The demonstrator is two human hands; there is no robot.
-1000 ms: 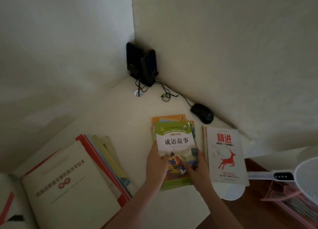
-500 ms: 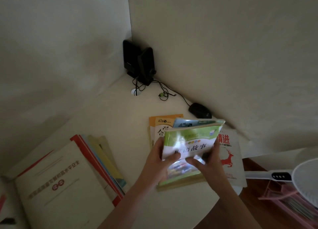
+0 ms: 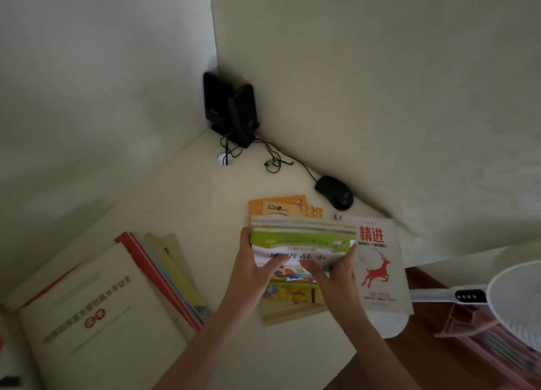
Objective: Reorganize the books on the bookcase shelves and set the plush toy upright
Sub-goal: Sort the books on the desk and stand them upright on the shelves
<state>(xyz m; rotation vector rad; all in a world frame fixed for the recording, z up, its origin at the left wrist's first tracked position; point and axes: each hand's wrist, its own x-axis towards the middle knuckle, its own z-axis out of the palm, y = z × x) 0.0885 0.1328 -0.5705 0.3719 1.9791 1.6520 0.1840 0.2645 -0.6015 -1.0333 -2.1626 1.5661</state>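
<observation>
While a bundle of thin books (image 3: 303,241) is gripped over the pale desk (image 3: 175,202), its far end is tipped up so that the stacked page edges are shown. The bundle's left edge is clasped by the left hand (image 3: 253,269), with the thumb laid on the green-topped cover. Its right edge is clasped by the right hand (image 3: 336,277), with the thumb stretched across the same cover. Whether the near end is rested on the desk cannot be told. An orange book (image 3: 279,206) is seen lying flat just beyond the bundle. A white book with a red deer (image 3: 380,262) is laid just beside it on the right, partly covered by the right hand.

Only one container is seen, a pink rack (image 3: 480,335) low at the right. Flat papers or books seem to be kept in it, though they are too blurred to be named. A white racket-shaped device (image 3: 515,294) is placed above it.

At the left, a pile of large booklets (image 3: 96,316) is spread near the desk's front. Bare desk is left between that pile and the bundle, and again from the orange book back to the black speakers (image 3: 231,108) in the wall corner. A black mouse (image 3: 335,196) is set against the right wall. The desk is ended in a rounded corner under the deer book.
</observation>
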